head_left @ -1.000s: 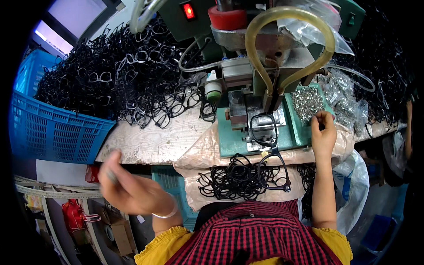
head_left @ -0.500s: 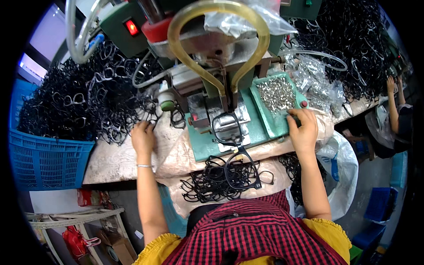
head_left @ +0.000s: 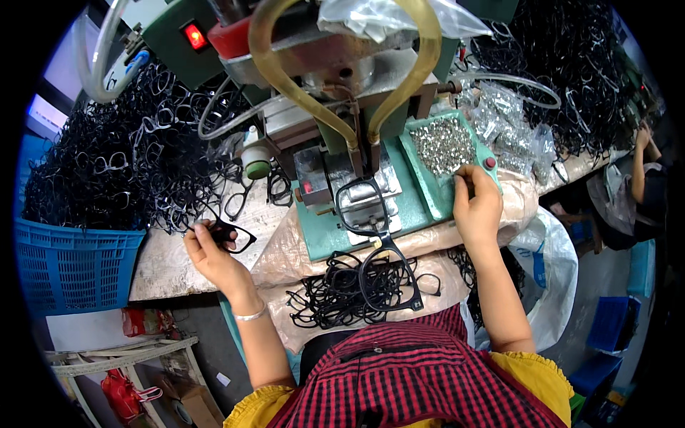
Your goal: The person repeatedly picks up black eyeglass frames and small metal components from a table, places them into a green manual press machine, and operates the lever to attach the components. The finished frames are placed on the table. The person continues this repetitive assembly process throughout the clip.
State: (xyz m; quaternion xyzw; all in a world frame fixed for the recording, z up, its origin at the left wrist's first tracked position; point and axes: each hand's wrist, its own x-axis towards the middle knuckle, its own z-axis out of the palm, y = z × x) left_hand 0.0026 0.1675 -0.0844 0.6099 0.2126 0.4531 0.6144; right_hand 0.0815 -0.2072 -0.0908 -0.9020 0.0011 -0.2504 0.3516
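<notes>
My left hand (head_left: 217,260) pinches a black eyeglass frame (head_left: 250,242) at the edge of a tangled pile of dark frames (head_left: 160,167). My right hand (head_left: 477,207) is by the near end of a green tray (head_left: 422,187) with many small shiny metal pieces (head_left: 444,146) in it. Its thumb and index finger are closed together; anything between them is too small to make out. Another black eyeglass frame (head_left: 387,246) sits in the green press (head_left: 321,239), one rim under the tool, the other hanging over the front edge toward me.
Several black frames (head_left: 325,289) lie on brown paper at my lap. A blue basket (head_left: 78,264) stands at the left, heaped with frames. Clear hoses (head_left: 524,82) and bags of metal pieces (head_left: 503,118) lie behind the tray. Another person's arm (head_left: 637,175) shows at far right.
My left hand has moved left and nearer to me and now holds an eyeglass frame. My right hand has shifted slightly left, its fingers closing together at the tray.
</notes>
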